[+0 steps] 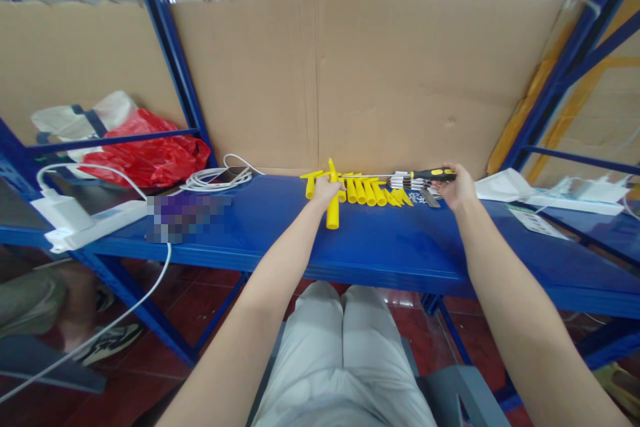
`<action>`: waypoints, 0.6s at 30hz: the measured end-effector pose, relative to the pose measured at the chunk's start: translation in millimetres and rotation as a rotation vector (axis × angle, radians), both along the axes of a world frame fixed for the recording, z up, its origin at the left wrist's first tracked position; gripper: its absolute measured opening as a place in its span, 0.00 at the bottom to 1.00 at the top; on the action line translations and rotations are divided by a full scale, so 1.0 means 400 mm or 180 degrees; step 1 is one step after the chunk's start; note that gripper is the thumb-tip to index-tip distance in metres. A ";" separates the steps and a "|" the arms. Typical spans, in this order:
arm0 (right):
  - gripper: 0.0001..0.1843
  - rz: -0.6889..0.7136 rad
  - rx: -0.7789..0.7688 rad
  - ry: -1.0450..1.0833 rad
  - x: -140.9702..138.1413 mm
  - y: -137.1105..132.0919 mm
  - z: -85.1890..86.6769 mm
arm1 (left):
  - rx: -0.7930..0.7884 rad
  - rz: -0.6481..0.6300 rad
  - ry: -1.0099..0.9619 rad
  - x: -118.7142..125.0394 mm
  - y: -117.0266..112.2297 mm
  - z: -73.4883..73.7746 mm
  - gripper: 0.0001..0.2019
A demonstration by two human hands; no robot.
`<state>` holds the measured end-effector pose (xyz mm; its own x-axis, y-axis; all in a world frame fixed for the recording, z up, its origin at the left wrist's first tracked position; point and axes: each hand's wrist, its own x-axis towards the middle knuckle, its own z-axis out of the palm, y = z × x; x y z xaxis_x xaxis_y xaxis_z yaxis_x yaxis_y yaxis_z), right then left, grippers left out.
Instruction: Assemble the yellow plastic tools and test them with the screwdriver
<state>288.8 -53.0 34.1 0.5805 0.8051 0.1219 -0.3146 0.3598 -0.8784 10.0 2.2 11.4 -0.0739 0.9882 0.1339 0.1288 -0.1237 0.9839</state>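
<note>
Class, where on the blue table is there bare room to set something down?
Bare table shows in front of the yellow pieces, and between the white cable and left hand. Crowded: along the yellow pieces to the screwdriver and right hand, and around the left power strip.

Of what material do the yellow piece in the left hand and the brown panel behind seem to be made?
Yellow piece: probably plastic, smooth-looking, judging by its even, bright colour. Brown panel: most likely cardboard, matte, with a vertical crease and uneven upper edge.
</note>
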 end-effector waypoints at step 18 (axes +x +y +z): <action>0.10 0.0005 -0.0022 -0.0348 0.012 0.005 -0.014 | -0.0040 0.0049 -0.0004 0.000 -0.014 0.009 0.10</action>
